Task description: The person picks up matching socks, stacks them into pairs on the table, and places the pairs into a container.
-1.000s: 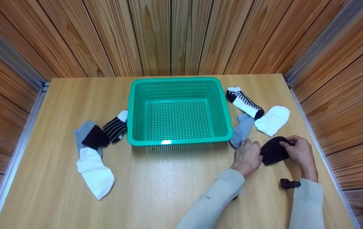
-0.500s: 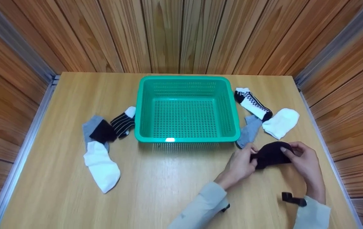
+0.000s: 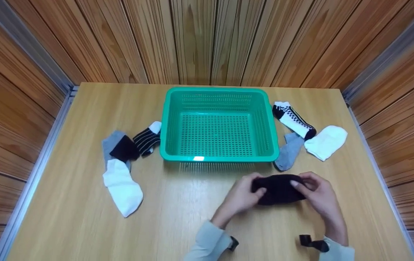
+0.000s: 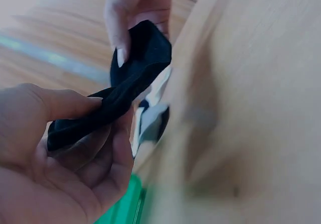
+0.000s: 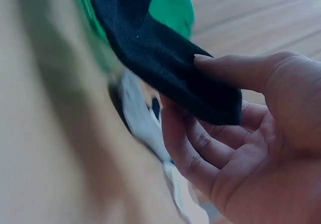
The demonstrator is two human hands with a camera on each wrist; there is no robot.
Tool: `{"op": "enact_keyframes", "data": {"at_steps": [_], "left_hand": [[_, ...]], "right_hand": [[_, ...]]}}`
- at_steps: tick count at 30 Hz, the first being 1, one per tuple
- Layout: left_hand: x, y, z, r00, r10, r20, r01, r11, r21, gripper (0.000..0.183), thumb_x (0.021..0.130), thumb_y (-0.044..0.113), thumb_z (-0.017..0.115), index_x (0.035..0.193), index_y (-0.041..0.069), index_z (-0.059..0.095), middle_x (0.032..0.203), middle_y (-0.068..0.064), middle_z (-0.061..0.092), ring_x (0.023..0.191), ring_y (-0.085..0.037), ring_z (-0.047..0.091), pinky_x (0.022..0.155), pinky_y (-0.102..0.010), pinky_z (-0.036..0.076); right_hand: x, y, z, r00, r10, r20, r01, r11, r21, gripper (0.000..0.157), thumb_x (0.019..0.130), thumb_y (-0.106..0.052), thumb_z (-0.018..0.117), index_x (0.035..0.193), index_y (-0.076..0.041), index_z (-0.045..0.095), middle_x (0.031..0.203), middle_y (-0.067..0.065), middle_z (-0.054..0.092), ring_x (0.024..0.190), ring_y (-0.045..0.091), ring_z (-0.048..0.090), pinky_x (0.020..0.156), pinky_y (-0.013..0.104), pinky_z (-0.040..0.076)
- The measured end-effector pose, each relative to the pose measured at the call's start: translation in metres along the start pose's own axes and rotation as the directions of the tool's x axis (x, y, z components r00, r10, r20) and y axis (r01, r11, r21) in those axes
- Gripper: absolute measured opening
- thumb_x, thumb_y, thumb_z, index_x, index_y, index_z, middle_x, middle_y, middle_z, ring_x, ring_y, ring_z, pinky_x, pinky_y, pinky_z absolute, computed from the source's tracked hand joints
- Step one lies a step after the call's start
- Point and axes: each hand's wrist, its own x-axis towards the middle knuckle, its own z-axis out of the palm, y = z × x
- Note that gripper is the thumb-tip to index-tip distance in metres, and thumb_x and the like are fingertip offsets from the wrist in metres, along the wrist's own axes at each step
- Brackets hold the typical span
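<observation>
The black sock [image 3: 279,190] spans left fingers [image 4: 118,161] and right fingers [image 5: 185,153], each pinching an end.

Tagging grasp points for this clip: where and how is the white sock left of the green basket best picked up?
Probably pinch the white sock by its near end, coming from the near side: that end lies free on the table, while its far end overlaps the grey sock.

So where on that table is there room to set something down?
In front of the basket, the table is bare between the left white sock and the left grip. So is the back-left corner, behind the striped sock. Right of the basket is crowded: checkered sock, grey sock, right white sock, with the black sock held in front.
</observation>
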Motion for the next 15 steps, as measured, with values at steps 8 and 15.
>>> {"op": "enact_keyframes", "data": {"at_steps": [8, 15], "left_hand": [[-0.032, -0.046, -0.061, 0.994, -0.043, -0.096, 0.034, 0.994, -0.1, 0.025, 0.097, 0.014, 0.074, 0.12, 0.008, 0.071, 0.114, -0.009, 0.076, 0.11, -0.022, 0.07, 0.1, -0.042, 0.056], [-0.049, -0.067, -0.103, 0.974, -0.194, -0.114, 0.167, 0.964, -0.209, 0.03, 0.099, 0.012, 0.071, 0.127, 0.004, 0.064, 0.113, -0.013, 0.076, 0.089, -0.017, 0.073, 0.08, -0.034, 0.062]], "right_hand": [[-0.001, -0.016, 0.061, 0.992, -0.008, 0.123, -0.008, 0.992, 0.128, 0.027, 0.093, -0.01, 0.079, 0.111, 0.006, 0.066, 0.091, -0.001, 0.076, 0.073, 0.006, 0.069, 0.063, 0.021, 0.052], [-0.004, -0.022, 0.092, 0.981, 0.035, 0.192, -0.057, 0.992, 0.111, 0.029, 0.091, -0.007, 0.08, 0.106, 0.006, 0.06, 0.081, 0.001, 0.065, 0.06, 0.007, 0.06, 0.054, 0.021, 0.049]]}}
